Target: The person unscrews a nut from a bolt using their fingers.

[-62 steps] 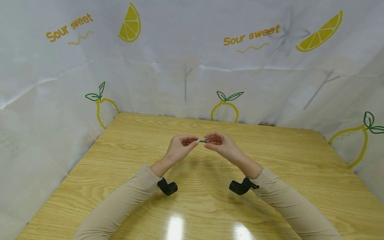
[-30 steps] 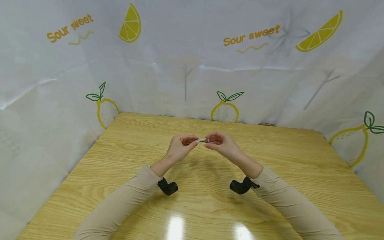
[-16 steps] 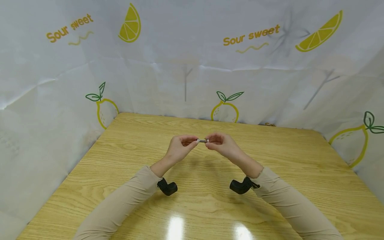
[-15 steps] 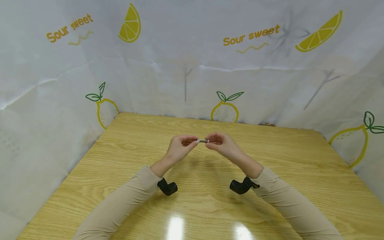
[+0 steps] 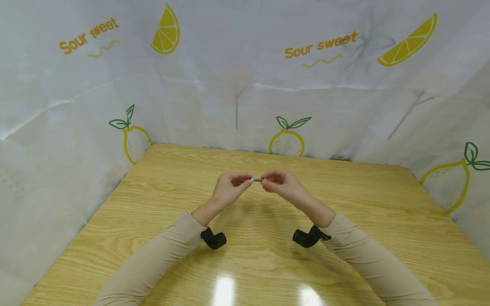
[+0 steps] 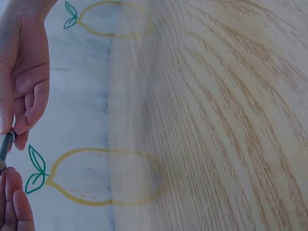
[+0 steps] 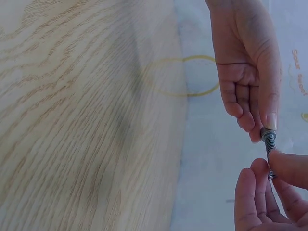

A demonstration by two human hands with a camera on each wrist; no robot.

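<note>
A small silver threaded bolt (image 5: 257, 179) is held level above the table between both hands. My left hand (image 5: 226, 189) pinches its left end, where the right wrist view shows a wider metal collar on the bolt (image 7: 270, 142). From the other side, thumb and fingers of my right hand (image 5: 288, 185) pinch the right end, at a small ring like a nut (image 7: 272, 174), mostly covered by fingertips. Between the two pinches a short stretch of thread shows. In the left wrist view the bolt (image 6: 6, 143) lies at the image edge, partly cut off.
Light wood-grain table (image 5: 153, 212) spreads under both forearms. White cloth (image 5: 214, 97) printed with lemons stands behind and at both sides. Black wrist mounts, one at the left sleeve (image 5: 214, 239) and one at the right (image 5: 305, 238), hang above the tabletop.
The right thumb and fingers shift slightly at the bolt's right end, and now cover more of the wide piece there. The left hand and the bolt stay nearly in place.
</note>
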